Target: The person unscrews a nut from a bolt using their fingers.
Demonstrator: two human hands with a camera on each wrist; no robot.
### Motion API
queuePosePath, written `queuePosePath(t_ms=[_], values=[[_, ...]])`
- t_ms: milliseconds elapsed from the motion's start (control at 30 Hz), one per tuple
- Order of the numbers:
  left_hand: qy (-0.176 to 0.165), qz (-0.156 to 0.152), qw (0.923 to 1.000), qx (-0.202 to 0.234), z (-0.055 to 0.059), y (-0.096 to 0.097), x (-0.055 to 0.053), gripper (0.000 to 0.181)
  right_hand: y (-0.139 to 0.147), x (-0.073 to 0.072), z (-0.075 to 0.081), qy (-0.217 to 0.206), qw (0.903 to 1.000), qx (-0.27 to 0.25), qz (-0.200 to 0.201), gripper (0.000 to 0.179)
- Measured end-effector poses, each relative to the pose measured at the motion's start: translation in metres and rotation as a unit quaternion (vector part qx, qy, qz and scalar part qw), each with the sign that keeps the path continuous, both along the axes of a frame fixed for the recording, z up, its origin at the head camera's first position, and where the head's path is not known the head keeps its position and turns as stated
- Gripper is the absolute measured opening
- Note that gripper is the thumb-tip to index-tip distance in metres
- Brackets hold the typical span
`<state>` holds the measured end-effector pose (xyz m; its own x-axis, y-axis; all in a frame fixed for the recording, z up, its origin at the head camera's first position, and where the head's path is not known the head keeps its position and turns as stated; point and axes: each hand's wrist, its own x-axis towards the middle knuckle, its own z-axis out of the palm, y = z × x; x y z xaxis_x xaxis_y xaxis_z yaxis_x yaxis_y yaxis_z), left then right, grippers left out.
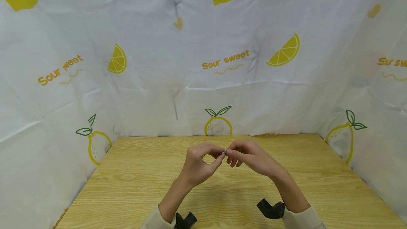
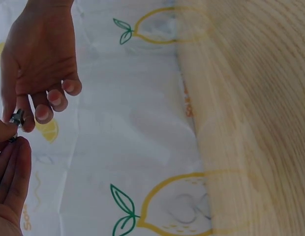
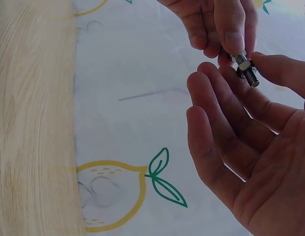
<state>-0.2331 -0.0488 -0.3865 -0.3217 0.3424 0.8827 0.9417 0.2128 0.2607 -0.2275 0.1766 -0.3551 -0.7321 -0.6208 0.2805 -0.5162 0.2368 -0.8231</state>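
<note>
A small silver bolt (image 3: 253, 80) with a threaded end is held between the two hands above the table. A metal nut (image 3: 244, 66) sits partway along its thread, with a dark edge beside it that is too small to make out. My left hand (image 1: 198, 163) pinches the bolt's other end between thumb and fingertips. My right hand (image 1: 252, 158) has its thumb and index finger on either side of the nut, while its other fingers are loosely bent. In the left wrist view the fingertips hide part of the bolt (image 2: 16, 118).
The wood-grain table (image 1: 127, 179) spreads below both hands. A white sheet (image 1: 152, 109) printed with lemons hangs behind it and along both sides. A black wrist mount (image 1: 271, 209) sits at the right cuff, and another black mount (image 1: 186, 221) at the left.
</note>
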Motion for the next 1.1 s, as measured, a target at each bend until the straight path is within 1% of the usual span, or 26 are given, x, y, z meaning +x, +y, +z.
queuePosePath(t_ms=[233, 300, 500, 667, 833, 967, 1100], values=[[-0.009, -0.008, 0.9999, 0.004, -0.0013, -0.0003, -0.0011, 0.015, 0.0009, 0.0014, 0.0005, 0.000, 0.9999, -0.011, -0.004, 0.018], [-0.006, -0.010, 0.9999, 0.005, -0.0014, -0.0006, -0.0013, 0.015, 0.0007, 0.0016, 0.0005, -0.001, 0.9999, -0.014, -0.006, 0.017], [-0.018, -0.013, 0.9997, 0.006, -0.0015, -0.0006, -0.0021, 0.016, 0.0004, 0.0024, 0.0009, 0.003, 0.9997, -0.019, -0.012, 0.013], [-0.011, -0.012, 0.9999, 0.006, -0.0016, -0.0009, -0.0025, 0.017, 0.0000, 0.0033, 0.0013, 0.009, 0.9995, -0.019, -0.025, 0.012], [-0.004, -0.009, 0.9999, 0.006, -0.0017, -0.0012, -0.0025, 0.018, -0.0003, 0.0030, 0.0005, 0.016, 0.9992, -0.010, -0.035, 0.017], [-0.002, -0.009, 0.9999, 0.007, -0.0013, -0.0009, -0.0028, 0.017, -0.0007, 0.0011, -0.0001, 0.013, 0.9996, 0.002, -0.024, 0.016], [0.000, -0.009, 0.9999, 0.007, -0.0007, -0.0008, -0.0031, 0.015, -0.0011, -0.0005, -0.0004, 0.003, 0.9999, 0.007, -0.007, 0.026]])
